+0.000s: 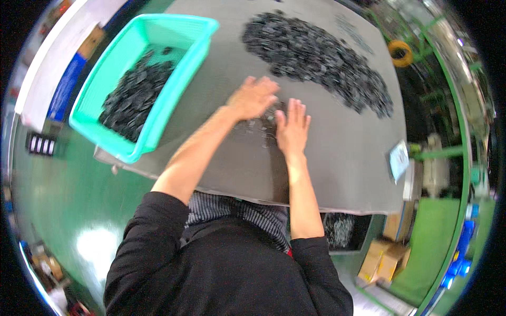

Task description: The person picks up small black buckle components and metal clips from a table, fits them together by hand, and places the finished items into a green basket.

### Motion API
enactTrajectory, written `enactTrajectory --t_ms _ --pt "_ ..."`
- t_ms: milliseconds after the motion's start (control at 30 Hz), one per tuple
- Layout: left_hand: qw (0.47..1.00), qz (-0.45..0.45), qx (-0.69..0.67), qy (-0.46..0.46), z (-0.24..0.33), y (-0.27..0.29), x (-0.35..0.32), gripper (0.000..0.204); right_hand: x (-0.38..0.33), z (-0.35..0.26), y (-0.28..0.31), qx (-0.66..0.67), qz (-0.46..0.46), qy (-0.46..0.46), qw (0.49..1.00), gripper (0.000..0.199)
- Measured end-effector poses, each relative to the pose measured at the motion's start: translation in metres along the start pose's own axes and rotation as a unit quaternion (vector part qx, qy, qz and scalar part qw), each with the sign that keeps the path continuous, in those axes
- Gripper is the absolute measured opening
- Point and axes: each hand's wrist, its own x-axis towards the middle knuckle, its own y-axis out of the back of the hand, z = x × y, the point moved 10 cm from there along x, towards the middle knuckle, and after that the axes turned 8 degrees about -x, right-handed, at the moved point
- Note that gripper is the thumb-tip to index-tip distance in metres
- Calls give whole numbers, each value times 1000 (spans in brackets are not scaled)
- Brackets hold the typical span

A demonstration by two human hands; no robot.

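A grey table top (337, 158) is seen, and everything else is placed from it. On its far part a large heap of small black parts (316, 52) is spread, dark against the grey. At its left edge a turquoise plastic basket (174, 79) is set, filled with more black pieces (134, 95). Near its middle, a few dark parts (261, 126) are covered by the left hand (253, 97) and the right hand (292, 129). At its near edge, black sleeves (153, 221) and a black-and-white checked cloth (237, 210) are shown. Left of it a glossy green floor (68, 200) is visible; beyond its far right corner a yellow tape roll (400, 52) is seen; below its right side brown cardboard boxes (385, 258) are stacked.
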Motion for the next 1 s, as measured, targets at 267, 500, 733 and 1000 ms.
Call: enactTrajectory --t_ms 267,500,733,1000 --pt "948 88 -300 55 58 47 -96 32 -44 -31 5 243 -125 73 959 48" --pt "872 442 -198 70 75 273 -187 18 -78 -188 18 30 -29 314 948 48" --pt "842 489 -182 137 74 297 -251 25 -28 -43 8 -105 28 61 992 42" --pt "888 382 -221 129 107 253 -204 28 -93 191 71 -179 59 -124 974 44"
